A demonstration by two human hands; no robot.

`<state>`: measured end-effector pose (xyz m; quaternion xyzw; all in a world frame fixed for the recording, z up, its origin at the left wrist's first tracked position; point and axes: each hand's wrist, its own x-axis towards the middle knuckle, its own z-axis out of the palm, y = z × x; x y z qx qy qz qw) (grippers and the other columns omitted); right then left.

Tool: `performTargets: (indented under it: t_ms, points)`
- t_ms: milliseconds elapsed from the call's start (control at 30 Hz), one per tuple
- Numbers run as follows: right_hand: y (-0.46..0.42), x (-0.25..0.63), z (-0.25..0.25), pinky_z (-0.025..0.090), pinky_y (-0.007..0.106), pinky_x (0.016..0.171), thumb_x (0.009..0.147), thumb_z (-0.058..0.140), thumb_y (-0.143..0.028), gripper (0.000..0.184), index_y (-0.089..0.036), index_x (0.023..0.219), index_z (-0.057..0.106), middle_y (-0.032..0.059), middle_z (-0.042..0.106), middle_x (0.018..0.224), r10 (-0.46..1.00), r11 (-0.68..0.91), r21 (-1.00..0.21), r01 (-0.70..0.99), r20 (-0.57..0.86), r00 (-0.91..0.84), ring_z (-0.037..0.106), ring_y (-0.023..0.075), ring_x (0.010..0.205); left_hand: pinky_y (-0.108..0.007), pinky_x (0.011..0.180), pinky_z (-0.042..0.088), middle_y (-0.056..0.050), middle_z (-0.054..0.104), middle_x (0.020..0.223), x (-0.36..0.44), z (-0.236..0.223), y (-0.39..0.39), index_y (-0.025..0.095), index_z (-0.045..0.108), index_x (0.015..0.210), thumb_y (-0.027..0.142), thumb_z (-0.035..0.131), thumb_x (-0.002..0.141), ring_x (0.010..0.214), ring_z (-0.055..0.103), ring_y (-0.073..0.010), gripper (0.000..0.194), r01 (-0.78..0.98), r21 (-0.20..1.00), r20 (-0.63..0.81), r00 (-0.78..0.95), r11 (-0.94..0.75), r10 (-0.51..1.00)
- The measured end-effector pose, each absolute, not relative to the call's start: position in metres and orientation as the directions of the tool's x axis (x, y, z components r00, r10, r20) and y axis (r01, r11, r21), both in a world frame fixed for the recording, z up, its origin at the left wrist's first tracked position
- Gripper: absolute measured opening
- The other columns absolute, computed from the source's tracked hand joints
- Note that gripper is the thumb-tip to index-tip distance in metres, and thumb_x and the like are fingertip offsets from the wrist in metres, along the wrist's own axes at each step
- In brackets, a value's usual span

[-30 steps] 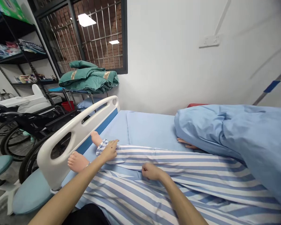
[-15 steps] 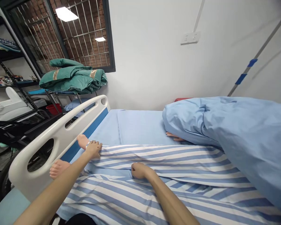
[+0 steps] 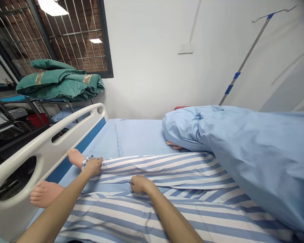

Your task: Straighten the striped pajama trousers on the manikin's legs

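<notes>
Pinching the striped hem (image 3: 106, 165), left hand (image 3: 92, 166) rests near the footboard (image 3: 43, 145).

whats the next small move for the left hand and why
Probably ease the striped trouser cuff toward the bare foot: your left hand is at the hem, the ankle shows, and your right hand holds the fabric further up.

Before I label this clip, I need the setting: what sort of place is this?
Probably a hospital ward or nursing training room: there's a bed with a white plastic end rail, a drip stand by the wall, and blue-and-white striped patient clothing.
</notes>
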<state>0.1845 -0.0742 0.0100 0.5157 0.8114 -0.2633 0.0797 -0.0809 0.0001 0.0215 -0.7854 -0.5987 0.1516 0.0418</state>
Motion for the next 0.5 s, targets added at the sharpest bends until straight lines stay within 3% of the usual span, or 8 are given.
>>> performTargets:
  t_ms: [133,267,500]
  points:
    - [-0.074,0.185,0.011,0.044,0.024,0.061,0.063,0.046,-0.016,0.031,-0.014,0.082,0.07,0.0122,0.069,0.085,0.787,0.329,-0.333,0.884,-0.421,-0.452,0.063,0.0212,0.077,-0.036,0.085,0.035,-0.01,0.06,0.103,-0.086,0.014,-0.001,0.017,0.047,0.11,0.015,0.051,0.06,0.098,0.053,-0.0254,0.05,0.94,-0.237,-0.087,0.23,-0.244,0.969]
    - [-0.074,0.186,0.016,0.044,0.023,0.058,0.061,0.046,-0.016,0.028,-0.015,0.074,0.07,0.0092,0.069,0.076,0.781,0.305,-0.365,0.88,-0.433,-0.45,0.064,0.0193,0.071,-0.04,0.086,0.033,-0.009,0.062,0.099,-0.085,0.018,-0.009,0.019,0.05,0.107,0.014,0.048,0.063,0.096,0.054,-0.0256,0.044,0.945,-0.241,-0.083,0.209,-0.223,0.975]
    - [-0.075,0.185,0.013,0.045,0.023,0.052,0.06,0.049,-0.019,0.026,-0.014,0.078,0.067,0.008,0.069,0.074,0.675,0.174,-0.494,0.852,-0.57,-0.468,0.063,0.0176,0.061,-0.042,0.084,0.035,-0.009,0.064,0.095,-0.083,0.062,-0.015,0.021,0.052,0.101,0.017,0.049,0.061,0.095,0.054,-0.0265,0.04,0.93,-0.288,-0.083,0.214,-0.229,0.973]
